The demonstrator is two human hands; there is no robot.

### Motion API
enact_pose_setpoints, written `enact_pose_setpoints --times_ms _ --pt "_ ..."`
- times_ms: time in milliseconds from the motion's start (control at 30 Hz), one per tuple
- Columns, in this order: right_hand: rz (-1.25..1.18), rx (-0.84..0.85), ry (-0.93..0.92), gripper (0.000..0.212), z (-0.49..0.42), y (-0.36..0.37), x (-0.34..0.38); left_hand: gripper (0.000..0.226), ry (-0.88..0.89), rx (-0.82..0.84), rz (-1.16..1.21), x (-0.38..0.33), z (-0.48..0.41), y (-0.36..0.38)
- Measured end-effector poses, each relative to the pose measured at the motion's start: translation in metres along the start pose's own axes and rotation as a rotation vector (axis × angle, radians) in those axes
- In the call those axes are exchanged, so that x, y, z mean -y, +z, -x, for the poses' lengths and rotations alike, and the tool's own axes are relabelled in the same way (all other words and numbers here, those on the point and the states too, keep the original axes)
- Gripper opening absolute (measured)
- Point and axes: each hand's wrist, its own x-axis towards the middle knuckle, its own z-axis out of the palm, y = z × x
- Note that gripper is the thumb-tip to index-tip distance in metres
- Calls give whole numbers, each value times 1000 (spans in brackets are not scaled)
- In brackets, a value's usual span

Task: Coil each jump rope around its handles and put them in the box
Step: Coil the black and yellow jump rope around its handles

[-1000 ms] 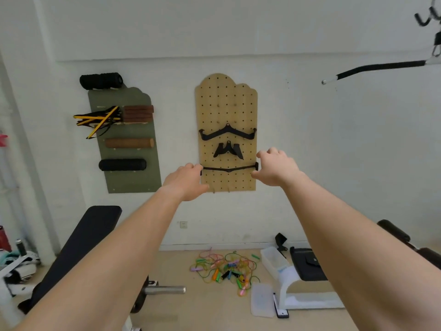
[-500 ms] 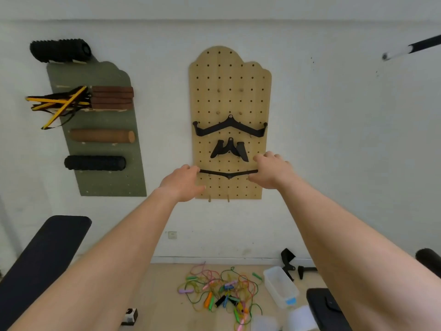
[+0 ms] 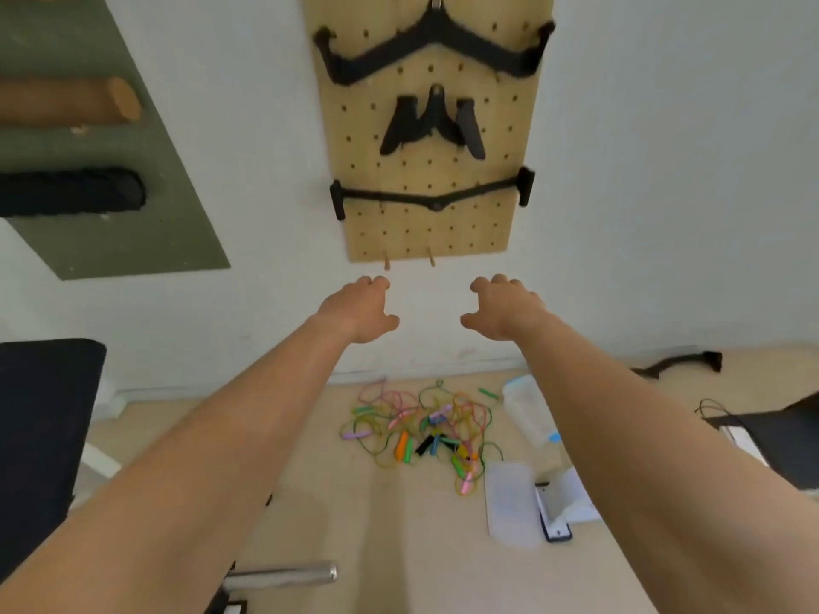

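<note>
At nine o'clock of the view we saw a green wall board [image 3: 133, 223] carrying a brown roller [image 3: 66, 101] and a black roller [image 3: 71, 192]. Our left hand [image 3: 359, 312] hung in the air with fingers loosely curled, holding nothing, at six o'clock of the wooden pegboard [image 3: 425, 241]. Down on the floor [image 3: 399, 525], at six o'clock of both hands, the jump ropes [image 3: 421, 432] lay in one tangled, many-coloured pile, uncoiled. Our right hand [image 3: 505, 310] matched the left, loosely curled and gripping nothing. The clear box [image 3: 525, 407] sat just at three o'clock of the pile, partly hidden by our right forearm, and its lid [image 3: 509, 502] lay flat at five o'clock.
</note>
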Motion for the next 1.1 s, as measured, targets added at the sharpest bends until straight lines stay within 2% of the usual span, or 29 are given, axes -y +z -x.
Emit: enact_pose_setpoints --times_ms 200,333,533,633,800,1000,1100 --pt "-16 182 -50 61 -95 93 -36 70 -46 177 24 -8 -87 96" --pt "-8 309 -117 62 -159 161 -73 69 -120 236 62 -25 -149 174" --pt "-24 411 -110 65 -237 274 -115 69 -142 337 132 -29 -225 310" --pt "-35 439 -95 62 -274 357 -124 59 -109 378 144 -12 -262 398" --pt "-68 492 -18 61 -323 518 -145 62 -28 428 116 25 -313 558" --pt "-38 556 43 57 -363 708 -177 44 -85 517 111 73 -366 740" --pt "-46 573 54 58 -379 788 -189 44 -90 539 97 87 -393 812"
